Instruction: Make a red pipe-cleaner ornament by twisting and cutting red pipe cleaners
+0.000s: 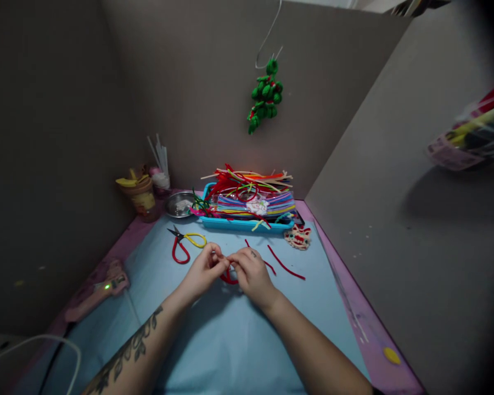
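Observation:
My left hand (208, 269) and my right hand (250, 274) meet over the middle of the blue-covered table, fingertips pinched close together. Between them is a red pipe cleaner (229, 278), bent into a loop that hangs below the fingers. My fingers partly hide it. Just right of my right hand lies a straight red pipe cleaner (286, 263), with another red piece (269, 267) partly behind the hand. Scissors (181, 237) with one red and one yellow handle rest open beyond my left hand.
A blue tray (247, 225) heaped with coloured pipe cleaners stands at the back, beside a metal bowl (181, 205). A pink glue gun (99, 296) with a green light lies left. A beige and red pipe-cleaner piece (298, 237) sits right; a green ornament (267, 93) hangs above.

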`<state>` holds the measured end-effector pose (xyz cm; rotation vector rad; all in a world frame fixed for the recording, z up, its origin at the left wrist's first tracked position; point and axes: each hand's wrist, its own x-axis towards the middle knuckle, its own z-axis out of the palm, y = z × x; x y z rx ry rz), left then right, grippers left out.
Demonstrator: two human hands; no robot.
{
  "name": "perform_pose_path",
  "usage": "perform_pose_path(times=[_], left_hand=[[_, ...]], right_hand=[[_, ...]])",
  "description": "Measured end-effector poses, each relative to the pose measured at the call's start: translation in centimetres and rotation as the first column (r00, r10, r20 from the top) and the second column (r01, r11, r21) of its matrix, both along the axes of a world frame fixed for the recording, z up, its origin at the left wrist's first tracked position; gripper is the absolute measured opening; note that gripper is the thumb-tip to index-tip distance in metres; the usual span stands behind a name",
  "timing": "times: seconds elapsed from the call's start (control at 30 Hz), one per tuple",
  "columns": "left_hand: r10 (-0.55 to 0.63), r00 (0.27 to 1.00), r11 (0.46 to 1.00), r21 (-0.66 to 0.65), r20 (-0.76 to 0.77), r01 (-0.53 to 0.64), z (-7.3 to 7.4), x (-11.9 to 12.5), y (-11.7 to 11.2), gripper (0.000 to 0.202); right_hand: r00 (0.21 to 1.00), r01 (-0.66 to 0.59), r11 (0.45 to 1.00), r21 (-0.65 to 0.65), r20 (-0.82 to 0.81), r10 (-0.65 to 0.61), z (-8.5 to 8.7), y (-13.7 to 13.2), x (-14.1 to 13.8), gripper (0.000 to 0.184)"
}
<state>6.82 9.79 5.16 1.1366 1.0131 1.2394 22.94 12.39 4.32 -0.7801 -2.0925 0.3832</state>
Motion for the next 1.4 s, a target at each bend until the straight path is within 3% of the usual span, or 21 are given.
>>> perform_pose_path(times=[0.33,0.57,0.67,0.77,0.87,1.0,1.13,1.27,1.4], left_hand=[[0.048,0.986,0.999,0.033,-0.162,-0.043,0.0,0.4,0.0,0.025],[0.151,0.891,0.972,0.227,-0.429,-0.055,0.5,0.3,-0.5,0.017],[0.094,0.945,0.987,0.15,-0.315,-0.048,0.3,0.2,-0.3,0.022],[0.024,0.999,1.0,-0.011,-0.036,-0.024,0.1,-0.1,0.1,0.033],[-0.009,0.983,0.99,-0.135,0.181,0.034,0.1,-0.3,0.3,0.04],[-0.064,0.951,0.958,-0.246,0.304,0.144,0.2,-0.3,0.1,0.043],[-0.067,0.933,0.938,-0.297,0.353,0.18,0.3,-0.1,0.0,0.044],[-0.067,0.948,0.955,-0.255,0.311,0.151,0.2,0.4,0.0,0.043],[0.02,0.997,0.997,-0.082,0.077,-0.014,-0.1,0.8,-0.1,0.037]], right_hand=[[0.99,0.061,0.998,-0.035,0.132,-0.056,-0.5,0.4,0.1,0.016],[0.997,-0.068,0.934,-0.35,-0.068,0.047,-0.3,1.1,0.1,0.021],[0.994,-0.091,0.936,-0.34,-0.087,0.065,0.0,1.1,0.3,0.018],[0.991,-0.117,0.968,-0.223,-0.089,0.099,0.5,0.9,0.5,0.015],[0.991,-0.117,0.991,-0.062,-0.076,0.112,0.6,0.7,0.7,0.017],[0.993,-0.106,0.99,0.093,-0.048,0.111,0.2,0.6,0.8,0.016],[0.996,-0.088,0.987,0.131,-0.016,0.09,-0.1,0.5,1.0,0.017],[0.999,-0.02,0.994,0.112,-0.037,0.024,-0.2,0.1,0.5,0.013],[0.991,0.072,0.99,-0.119,-0.106,-0.085,-0.5,-0.1,-0.5,0.014]])
